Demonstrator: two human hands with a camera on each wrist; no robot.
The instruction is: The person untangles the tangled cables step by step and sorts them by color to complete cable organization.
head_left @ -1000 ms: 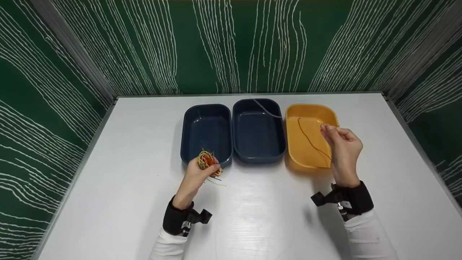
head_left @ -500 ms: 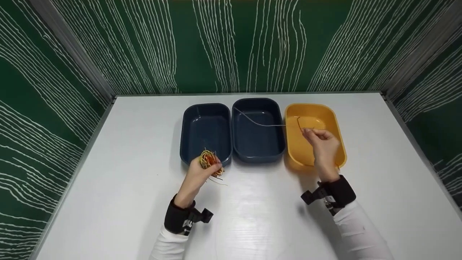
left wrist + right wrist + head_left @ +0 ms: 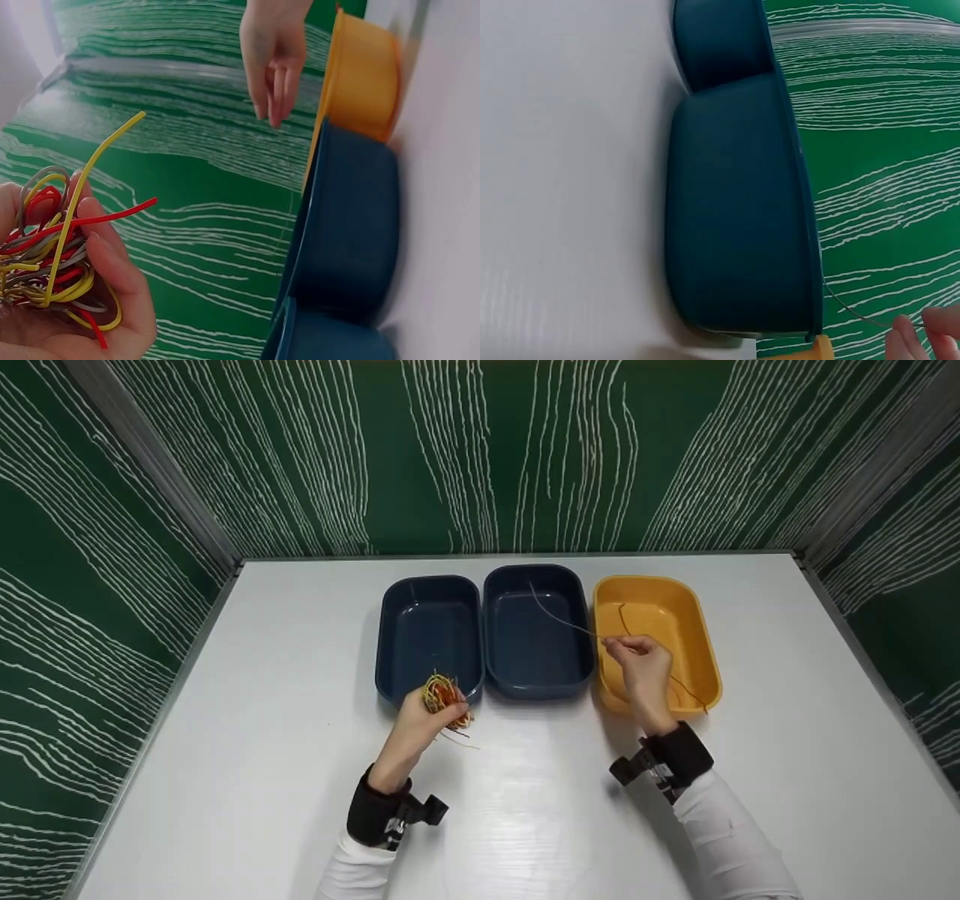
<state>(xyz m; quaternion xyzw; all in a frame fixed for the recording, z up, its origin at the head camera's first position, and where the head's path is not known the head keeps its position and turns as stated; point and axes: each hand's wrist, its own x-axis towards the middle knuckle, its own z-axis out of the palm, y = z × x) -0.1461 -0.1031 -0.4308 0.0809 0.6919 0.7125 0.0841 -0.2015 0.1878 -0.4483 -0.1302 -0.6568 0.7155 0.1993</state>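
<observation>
In the head view my left hand grips a tangled bundle of thin wires in front of the left blue bin. Yellow, red and grey strands show in the left wrist view, some ends sticking out past the fingers. My right hand pinches one end of a single grey wire above the left side of the yellow bin. That wire curves away leftward over the middle blue bin. A reddish wire lies in the yellow bin, partly hidden by my right hand, one end over the front rim.
The three bins stand side by side near the back edge of the white table. Behind them rises a green wall with white wavy lines, and similar walls flank both sides.
My right hand has moved left from the yellow bin's right side to its left side, bringing the grey wire over the middle bin. The left hand stays nearly still with the bundle.
</observation>
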